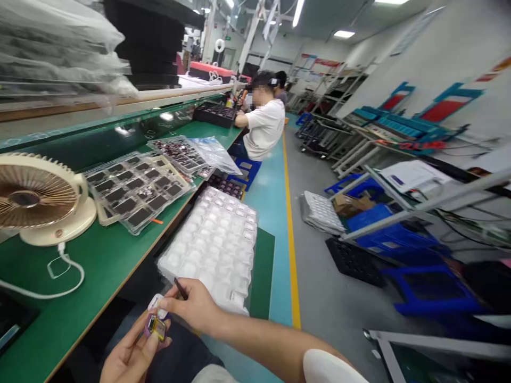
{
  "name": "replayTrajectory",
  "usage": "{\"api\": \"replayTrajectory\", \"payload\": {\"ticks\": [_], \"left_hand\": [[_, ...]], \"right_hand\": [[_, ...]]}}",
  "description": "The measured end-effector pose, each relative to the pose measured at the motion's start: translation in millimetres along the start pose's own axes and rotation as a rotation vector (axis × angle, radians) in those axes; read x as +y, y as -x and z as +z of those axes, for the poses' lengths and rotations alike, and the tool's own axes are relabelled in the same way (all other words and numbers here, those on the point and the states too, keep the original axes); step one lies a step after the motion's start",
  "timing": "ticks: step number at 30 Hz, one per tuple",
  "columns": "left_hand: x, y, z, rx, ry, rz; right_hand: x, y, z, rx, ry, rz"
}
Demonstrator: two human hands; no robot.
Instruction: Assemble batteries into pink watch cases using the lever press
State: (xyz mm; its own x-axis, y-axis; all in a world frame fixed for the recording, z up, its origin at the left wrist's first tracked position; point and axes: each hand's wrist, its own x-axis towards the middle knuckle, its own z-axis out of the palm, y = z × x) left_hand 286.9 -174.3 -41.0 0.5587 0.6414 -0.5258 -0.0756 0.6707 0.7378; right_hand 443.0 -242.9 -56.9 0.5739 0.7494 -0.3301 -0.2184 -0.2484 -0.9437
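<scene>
Low in the view, above my lap, my left hand [133,348] holds a small purple device [157,328] between thumb and fingers. The device's inside faces up and shows a yellow-edged part. My right hand [195,308] is closed around a dark thin tool [181,289]. Its thumb and finger also pinch a small white piece [156,304] at the device's upper edge. Just beyond my right hand lies a large white tray [211,239] with rows of rounded pockets, some holding small parts.
The green bench [120,260] on the left carries a cream fan [40,199], a white cable [74,287] and clear trays of dark parts [138,186]. Further along sits a person in a white shirt [265,127]. Racks and blue stools [435,290] stand at the right.
</scene>
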Motion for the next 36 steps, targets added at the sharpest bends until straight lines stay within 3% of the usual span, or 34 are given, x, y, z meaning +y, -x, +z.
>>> {"api": "replayTrajectory", "payload": {"ticks": [3, 7, 10, 14, 16, 21, 24, 27, 36], "left_hand": [[17, 10, -15.1, 0.033, 0.028, 0.018], [31, 15, -31.0, -0.060, 0.106, 0.036], [32, 13, -46.3, -0.141, 0.149, 0.073], [34, 15, -61.0, -0.228, 0.139, 0.135], [38, 17, -64.2, -0.192, 0.153, 0.180], [42, 19, -72.4, -0.018, 0.141, 0.344], [40, 18, -78.9, 0.014, 0.067, 0.443], [38, 20, -83.0, -0.006, 0.008, 0.483], [37, 23, -88.2, -0.013, -0.013, 0.489]], "right_hand": [[-5, 4, 12, -0.195, -0.238, 0.163], [-15, -3, 17, -0.479, -0.348, 0.343], [-20, -8, 24, -0.563, -0.370, 0.365], [-29, -7, 33, -0.579, -0.352, 0.336], [-37, -4, 36, -0.533, -0.308, 0.202], [-49, 8, 48, -0.458, 0.040, -0.430], [-47, 12, 57, -0.445, 0.184, -0.706], [-43, 12, 64, -0.457, 0.217, -0.813], [-42, 8, 68, -0.484, 0.301, -0.928]]}}
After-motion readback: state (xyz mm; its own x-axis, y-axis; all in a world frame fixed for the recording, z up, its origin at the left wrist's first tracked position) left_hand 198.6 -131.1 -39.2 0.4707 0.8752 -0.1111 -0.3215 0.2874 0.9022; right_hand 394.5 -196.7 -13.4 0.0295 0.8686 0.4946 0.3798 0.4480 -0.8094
